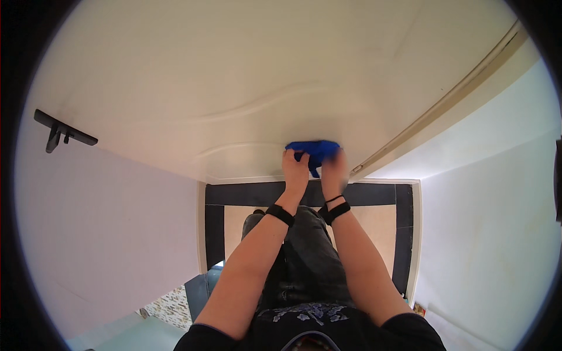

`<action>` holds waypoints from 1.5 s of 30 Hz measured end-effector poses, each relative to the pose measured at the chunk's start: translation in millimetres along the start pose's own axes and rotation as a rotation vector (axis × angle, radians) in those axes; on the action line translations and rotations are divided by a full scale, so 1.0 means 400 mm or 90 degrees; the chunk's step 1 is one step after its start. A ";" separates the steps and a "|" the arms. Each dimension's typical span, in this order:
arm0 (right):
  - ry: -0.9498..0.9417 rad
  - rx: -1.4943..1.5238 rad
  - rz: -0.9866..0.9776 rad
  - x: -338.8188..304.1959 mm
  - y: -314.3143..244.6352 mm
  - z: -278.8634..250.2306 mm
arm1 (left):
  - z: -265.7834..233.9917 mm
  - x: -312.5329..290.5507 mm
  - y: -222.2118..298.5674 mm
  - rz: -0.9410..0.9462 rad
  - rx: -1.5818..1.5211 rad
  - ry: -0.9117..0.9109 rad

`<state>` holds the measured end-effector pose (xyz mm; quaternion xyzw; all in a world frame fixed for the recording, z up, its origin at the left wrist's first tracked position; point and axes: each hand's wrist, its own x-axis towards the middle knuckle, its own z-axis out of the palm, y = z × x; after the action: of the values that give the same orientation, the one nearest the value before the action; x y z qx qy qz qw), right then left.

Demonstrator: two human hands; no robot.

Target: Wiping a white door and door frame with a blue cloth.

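A bright blue cloth (316, 147) lies bunched against the lower part of a cream door (246, 76). My left hand (295, 168) grips the cloth's left end, with its fingers bent around the fabric. At the right end my right hand (333, 171) is on the cloth too; a smear along its outer edge blurs part of it. A loose corner of the fabric hangs down between the two hands. Both arms reach forward, side by side, and each wrist carries a black band.
A black lever handle (64, 130) sticks out from the door at the left. White walls (105, 216) close in on both sides, and a door frame (451, 99) runs along the right. Below is a beige floor with a dark tiled border (374, 195).
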<state>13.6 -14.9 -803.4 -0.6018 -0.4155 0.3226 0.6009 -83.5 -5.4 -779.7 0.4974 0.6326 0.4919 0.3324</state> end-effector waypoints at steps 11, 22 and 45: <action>0.029 0.170 0.275 0.012 0.089 -0.023 | 0.038 -0.001 -0.042 -0.074 0.055 -0.101; 0.188 0.201 0.011 0.074 -0.311 -0.161 | 0.017 -0.048 0.344 0.029 -0.310 -0.210; 0.090 -0.102 0.172 0.078 0.076 -0.103 | 0.133 -0.048 0.049 0.070 0.034 -0.389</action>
<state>67.5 -4.1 -827.2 -0.7196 -0.3118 0.3227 0.5299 -23.6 -7.7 -778.2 0.6644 0.4883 0.3198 0.4668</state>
